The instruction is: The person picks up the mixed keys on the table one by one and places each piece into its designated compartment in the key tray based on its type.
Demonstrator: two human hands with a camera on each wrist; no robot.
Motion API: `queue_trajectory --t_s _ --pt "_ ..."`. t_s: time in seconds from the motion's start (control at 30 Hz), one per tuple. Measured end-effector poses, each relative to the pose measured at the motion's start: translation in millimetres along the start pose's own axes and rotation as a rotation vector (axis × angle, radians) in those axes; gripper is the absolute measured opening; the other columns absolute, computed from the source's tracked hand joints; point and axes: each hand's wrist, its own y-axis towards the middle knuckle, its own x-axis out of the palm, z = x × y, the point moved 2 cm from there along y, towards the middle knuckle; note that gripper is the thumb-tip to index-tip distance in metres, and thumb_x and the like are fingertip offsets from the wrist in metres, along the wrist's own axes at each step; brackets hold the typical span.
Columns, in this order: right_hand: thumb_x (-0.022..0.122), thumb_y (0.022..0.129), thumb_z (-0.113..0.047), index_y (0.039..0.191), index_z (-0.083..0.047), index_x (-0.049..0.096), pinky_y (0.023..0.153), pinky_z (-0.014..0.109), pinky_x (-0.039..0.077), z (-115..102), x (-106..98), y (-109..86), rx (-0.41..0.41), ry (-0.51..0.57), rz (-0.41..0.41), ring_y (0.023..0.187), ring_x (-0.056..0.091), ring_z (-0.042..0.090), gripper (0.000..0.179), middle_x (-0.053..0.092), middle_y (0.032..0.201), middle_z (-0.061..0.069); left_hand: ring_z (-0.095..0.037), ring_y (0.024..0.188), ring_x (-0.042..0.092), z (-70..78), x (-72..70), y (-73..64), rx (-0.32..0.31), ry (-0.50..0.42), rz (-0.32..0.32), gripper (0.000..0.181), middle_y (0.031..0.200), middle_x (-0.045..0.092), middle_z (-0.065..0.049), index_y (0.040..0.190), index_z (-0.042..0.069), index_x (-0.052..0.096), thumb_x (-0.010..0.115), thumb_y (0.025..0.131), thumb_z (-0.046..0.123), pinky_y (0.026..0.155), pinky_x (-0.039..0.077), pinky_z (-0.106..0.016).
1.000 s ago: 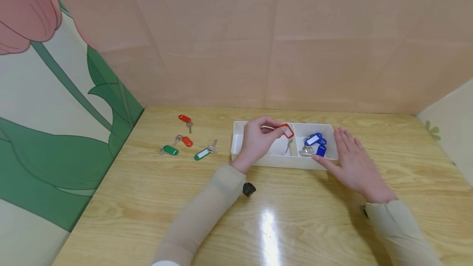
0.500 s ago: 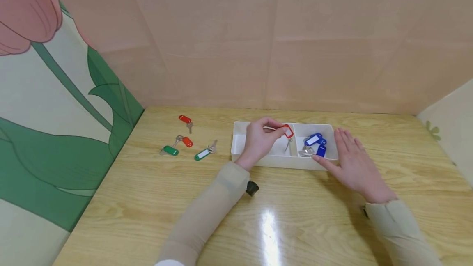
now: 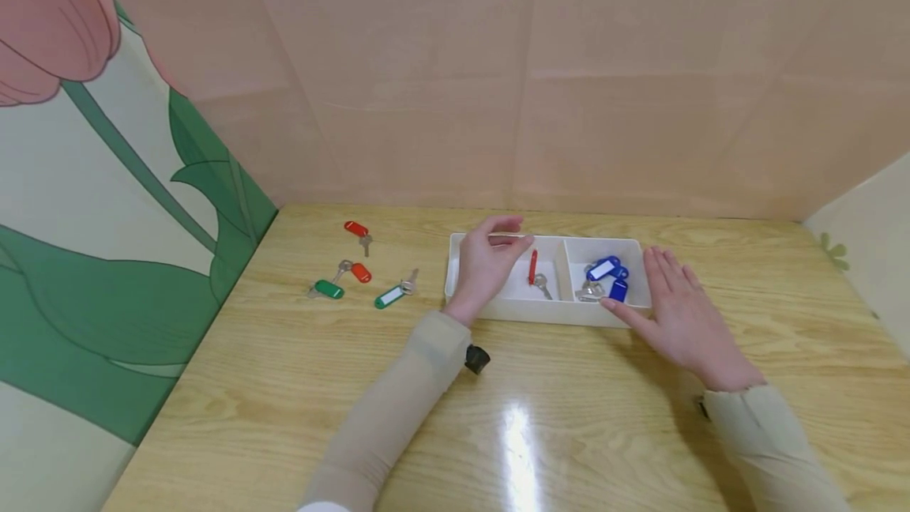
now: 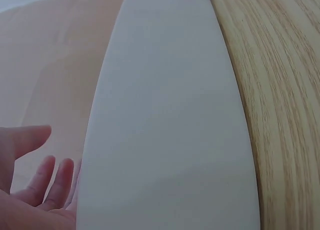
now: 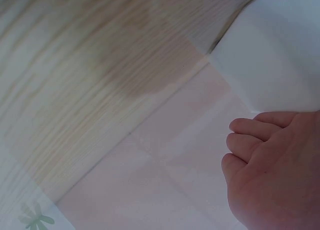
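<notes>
Now tray (image 3: 475, 305): one red key (image 3: 533, 269) (three blue (image 3: 607, 275)).

- My wooden table (image 3: 284, 385) is glossy, with visible grain.
- The white tray (image 3: 469, 247) looks like smooth plastic.
- The red-tagged key (image 3: 538, 277) pairs shiny metal with plastic.

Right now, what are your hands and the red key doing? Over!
Left hand open above tray. Red-tagged key lies in left compartment. Right hand flat against tray.
</notes>
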Motion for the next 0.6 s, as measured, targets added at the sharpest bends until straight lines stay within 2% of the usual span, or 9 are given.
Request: queue_trajectory --t_s 0.23,0.47,0.6 --pt "0.058 0.097 -0.062 0.161 0.001 0.001 0.121 0.054 -0.004 0 1 0.0 0.000 0.000 -0.005 0.152 -0.001 0.043 0.106 0.007 0.163 0.031 -0.021 0.092 0.071 -2.8 -9.3 0.5 0.016 -0.013 0.012 0.023 0.105 0.073 -0.008 0.112 0.007 0.075 0.081 0.089 0.009 0.082 0.057 -0.026" --pt "0.058 0.097 -0.061 0.161 0.001 0.002 0.121 0.054 -0.004 0 0 -0.3 -0.004 0.002 0.002 0.152 0.000 0.043 0.105 0.009 0.163 0.032 -0.018 0.090 0.069 -0.5 -20.6 0.0 0.029 -0.030 0.028 0.020 0.102 0.073 -0.002 0.110 0.008 0.076 0.080 0.091 0.013 0.083 0.057 -0.027" --pt "0.058 0.097 -0.061 0.161 0.001 0.002 0.121 0.053 -0.005 0 0 -0.5 -0.001 0.005 -0.001 0.152 0.000 0.043 0.106 0.009 0.163 0.032 -0.017 0.091 0.069 0.9 -26.0 -1.6 0.032 -0.033 0.025 0.020 0.105 0.073 -0.004 0.111 0.008 0.075 0.078 0.092 0.013 0.084 0.057 -0.028"
